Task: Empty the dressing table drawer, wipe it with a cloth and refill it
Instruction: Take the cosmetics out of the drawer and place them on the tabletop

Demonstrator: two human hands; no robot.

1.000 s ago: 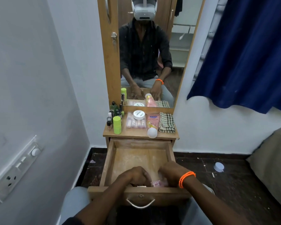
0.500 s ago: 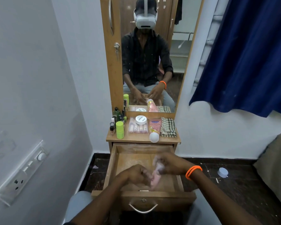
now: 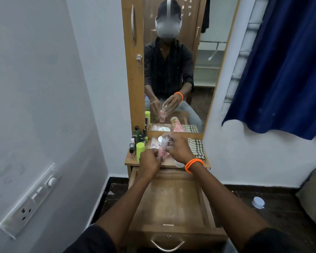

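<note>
At frame centre, a pink bottle (image 3: 162,149) was gripped by the left hand (image 3: 150,160) and right hand (image 3: 179,149) above the tabletop (image 3: 130,161). Below, the drawer (image 3: 171,203) appeared emptied, unwiped; the checked cloth (image 3: 196,147) lay unused.

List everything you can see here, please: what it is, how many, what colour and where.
drawer: one, wooden, pulled open, looks empty
pink bottle: one, held by both hands over the table top
green container: one, lime, left on the table top
small dark bottles: several, back left corner of the top
checked cloth: one, beige and dark, folded at the right of the top
mirror: one, wood-framed, above the table
curtain: one, dark blue, right
switch panel: one, white, left wall
cap: one, pale blue, on the floor
wristband: orange, right wrist
left hand: grips the bottle low
right hand: grips it near the top
</note>
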